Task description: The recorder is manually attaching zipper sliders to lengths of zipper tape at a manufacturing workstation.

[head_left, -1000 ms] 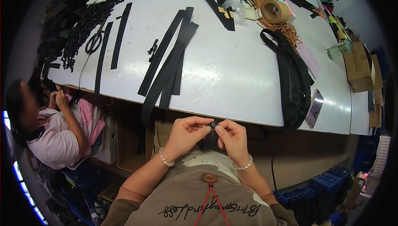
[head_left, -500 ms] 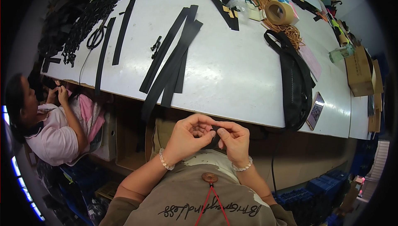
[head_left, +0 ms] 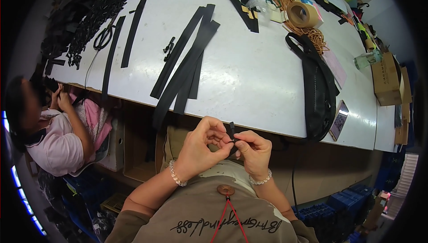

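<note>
At the far left, a seated co-worker (head_left: 62,142) holds something dark near the counter (head_left: 258,73), its detail too small to tell. Beside a heap of black pieces (head_left: 96,20), scissors (head_left: 103,37) lie handles nearer, an orientation that probably suits someone reaching from the near side. Further right, small black fittings (head_left: 168,49) sit just beside overlapping black strips (head_left: 185,62); one strip overhangs the near edge, apparently within easy reach. In the near middle, off the counter and close to the body, the left hand (head_left: 207,142) and right hand (head_left: 252,151) pinch a small black piece (head_left: 232,128) between thumbs and fingers, its narrow end pointing upward; the two-sided grip presumably steadies so slight an item, though the exact contact is partly hidden. To the right, a black bag (head_left: 316,89) lies lengthwise across the counter's near edge zone, with a phone (head_left: 339,120) just beside it, seemingly set aside from the hands. Compared with half a second earlier, the narrow end now projects above the fingertips, and the left fingers, previously arched over to the right ones, are drawn back; the strips and bag keep their arrangement.
</note>
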Available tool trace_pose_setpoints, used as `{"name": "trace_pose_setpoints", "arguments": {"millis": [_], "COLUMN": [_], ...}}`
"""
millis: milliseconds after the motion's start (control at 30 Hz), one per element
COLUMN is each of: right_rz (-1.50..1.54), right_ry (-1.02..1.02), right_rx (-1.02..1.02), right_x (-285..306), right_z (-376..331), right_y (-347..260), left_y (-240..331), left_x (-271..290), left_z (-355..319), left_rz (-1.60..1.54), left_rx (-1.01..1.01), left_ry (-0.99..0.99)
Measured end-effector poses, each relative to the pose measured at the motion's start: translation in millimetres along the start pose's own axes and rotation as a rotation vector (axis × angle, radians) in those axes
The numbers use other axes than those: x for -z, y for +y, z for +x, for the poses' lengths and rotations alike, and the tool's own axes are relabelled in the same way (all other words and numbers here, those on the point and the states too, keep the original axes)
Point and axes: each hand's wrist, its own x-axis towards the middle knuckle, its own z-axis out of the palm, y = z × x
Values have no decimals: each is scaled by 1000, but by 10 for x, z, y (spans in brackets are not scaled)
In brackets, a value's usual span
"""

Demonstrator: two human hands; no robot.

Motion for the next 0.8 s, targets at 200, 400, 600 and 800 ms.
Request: {"name": "trace_pose_setpoints", "arguments": {"millis": [200, 400, 600, 800], "right_rz": [-114, -210, -276, -310], "right_ry": [-57, -79, -129, -188], "right_rx": [31, 71, 38, -13], "right_x": [-11, -40, -28, -21], "right_z": [16, 21, 35, 73], "right_y": [-79, -146, -253, -285], "left_y": [-11, -84, -149, -234], "left_x": [-8, -18, -39, -80], "left_z": [-25, -53, -74, -86], "left_rz": [77, 36, 31, -67], "left_rx": [-55, -95, -160, -175], "left_ry": [31, 64, 83, 166]}}
